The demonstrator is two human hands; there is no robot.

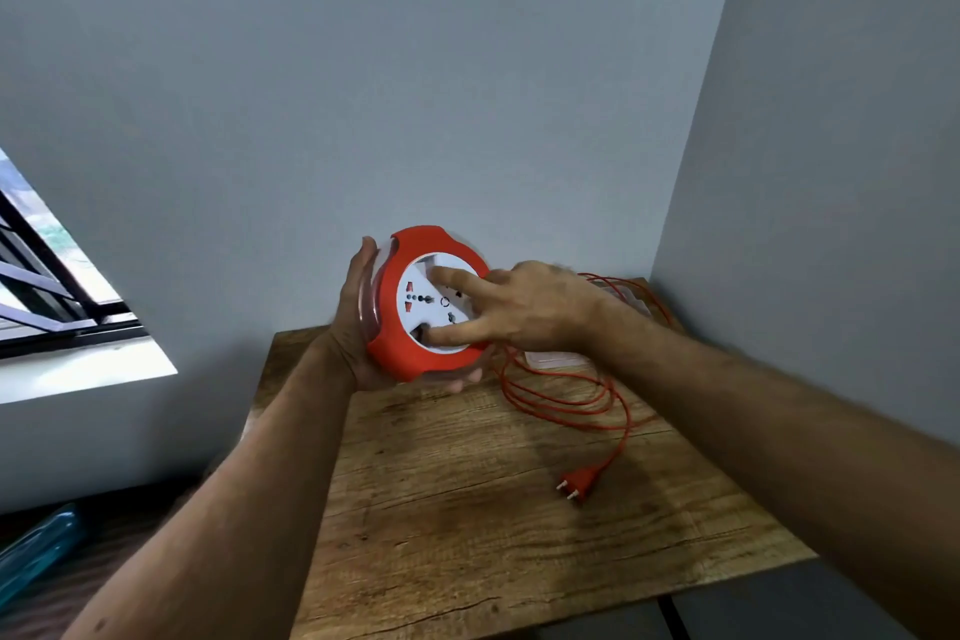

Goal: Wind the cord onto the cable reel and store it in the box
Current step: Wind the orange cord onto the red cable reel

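Two hands on the cable reel [415, 327], lifted above my table [467, 509]: left hand [353, 327] cupping its nine o'clock edge, right hand [519, 307] fingers spread on the white face. Cord [561, 400] lies loose at three o'clock, plug [579, 481] flat on the wood.

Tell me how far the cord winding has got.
Early. Done: nothing obvious. In hand: the left hand holds the reel while the right hand fingers its white face. Left: the cord and plug lie loose on the table; no box identifiable.
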